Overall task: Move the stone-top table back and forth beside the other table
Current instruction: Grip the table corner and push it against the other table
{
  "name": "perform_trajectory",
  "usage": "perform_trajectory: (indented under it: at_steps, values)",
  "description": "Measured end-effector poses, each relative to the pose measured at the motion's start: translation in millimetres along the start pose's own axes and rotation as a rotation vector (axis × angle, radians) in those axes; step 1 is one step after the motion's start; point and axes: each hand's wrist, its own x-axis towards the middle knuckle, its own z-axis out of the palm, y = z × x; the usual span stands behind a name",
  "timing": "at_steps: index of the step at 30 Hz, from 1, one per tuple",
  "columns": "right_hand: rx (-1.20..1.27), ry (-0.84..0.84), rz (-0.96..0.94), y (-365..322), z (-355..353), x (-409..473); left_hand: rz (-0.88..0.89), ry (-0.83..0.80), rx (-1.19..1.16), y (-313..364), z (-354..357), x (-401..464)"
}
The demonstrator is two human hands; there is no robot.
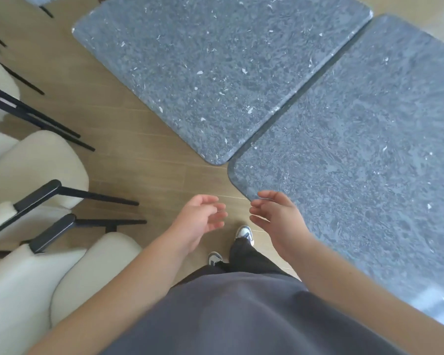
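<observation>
Two grey speckled stone-top tables stand side by side with a narrow dark gap between them. The nearer table [364,139] fills the right side; the other table [210,62] lies at the upper middle. My left hand [200,219] hovers over the wooden floor with its fingers curled and apart, holding nothing. Just above the nearer table's rounded front corner is my right hand [277,216], fingers apart and empty; whether it touches the edge is unclear.
Several cream upholstered chairs [36,165] with black legs and armrests crowd the left side. My feet in grey-and-white shoes [245,233] stand on the wood floor [149,155] between the chairs and the tables.
</observation>
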Motion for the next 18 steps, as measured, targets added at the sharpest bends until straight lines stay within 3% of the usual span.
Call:
perform_trajectory:
  at_steps: [10,18]
  values:
    - [0.133,0.111,0.102,3,13,38,-0.140,-0.066,0.047,32,-2,52]
    - [0.370,0.404,0.063,19,48,45,-0.188,-0.274,0.120,76,-54,92]
